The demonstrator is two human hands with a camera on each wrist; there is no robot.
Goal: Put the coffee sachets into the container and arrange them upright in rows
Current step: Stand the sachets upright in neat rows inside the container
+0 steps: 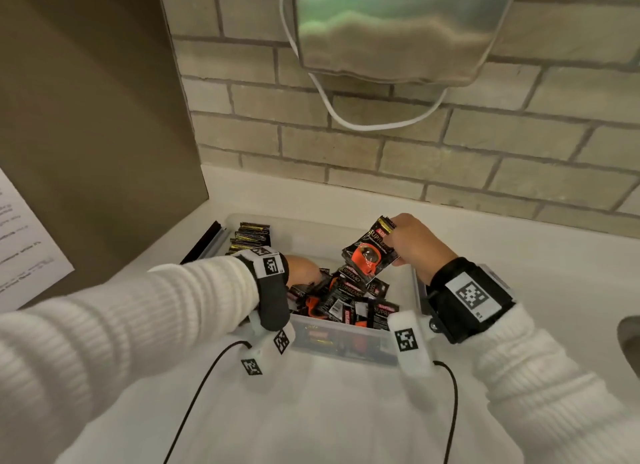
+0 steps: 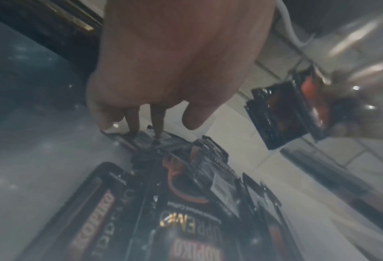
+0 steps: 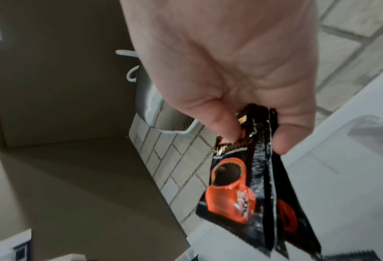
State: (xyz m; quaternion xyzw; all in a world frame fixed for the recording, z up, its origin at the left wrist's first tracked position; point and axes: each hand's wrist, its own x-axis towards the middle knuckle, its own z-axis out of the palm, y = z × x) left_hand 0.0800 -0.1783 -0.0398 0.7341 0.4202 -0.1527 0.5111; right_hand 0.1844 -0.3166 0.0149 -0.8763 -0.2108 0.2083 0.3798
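Right hand (image 1: 417,243) raised over the container (image 1: 403,292), thumb and fingers (image 3: 291,136) clamped on the top edge of a small stack of sachets (image 1: 370,252); stack hanging below the fingertips, printed cup facing the thumb. Left hand (image 1: 303,268) lowered inside the container, fingertips (image 2: 133,123) pointing down and touching the upper edge of a sachet in the loose pile (image 1: 346,299); whether pinched or merely touched cannot be told. Row (image 1: 250,236) of sachets standing on edge at the far left corner, beyond the left fingers. Counter (image 1: 519,255) beneath, brick wall (image 1: 450,158) behind.
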